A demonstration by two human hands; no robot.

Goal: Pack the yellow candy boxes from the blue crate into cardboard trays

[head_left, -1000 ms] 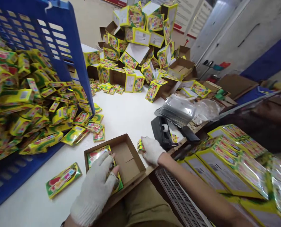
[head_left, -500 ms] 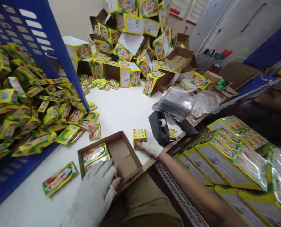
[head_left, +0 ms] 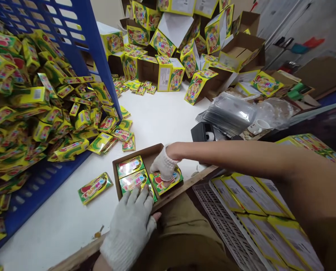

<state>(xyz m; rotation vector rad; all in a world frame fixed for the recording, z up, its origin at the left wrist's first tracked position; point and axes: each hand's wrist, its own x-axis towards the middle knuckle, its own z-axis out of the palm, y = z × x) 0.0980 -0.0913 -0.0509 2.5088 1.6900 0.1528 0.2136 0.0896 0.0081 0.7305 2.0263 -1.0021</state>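
Note:
A shallow brown cardboard box (head_left: 138, 151) lies at the table's front edge. On its left side sit small green-and-yellow printed boxes (head_left: 130, 165), picture side up. My right hand (head_left: 165, 165), in a white fingerless glove, reaches into the right half and grips a bundle of small printed boxes (head_left: 170, 184) there. My left hand (head_left: 134, 218), gloved the same way, rests with fingers stretched out over the box's near edge and the lower left boxes. Left of the cardboard box, a single printed packet (head_left: 95, 187) lies on the white table.
A blue plastic crate (head_left: 100, 49) heaped with small printed boxes stands at left. Printed cartons (head_left: 168, 75) pile up at the back. Clear plastic sheets (head_left: 230, 113) and a black tape dispenser (head_left: 197, 131) lie at right. A white crate (head_left: 221, 222) holds packed cartons below the table edge.
My right hand has moved left from beside the tape dispenser into the cardboard box, bringing the bundle of small boxes with it. My left hand stays at the near side. The view has shifted.

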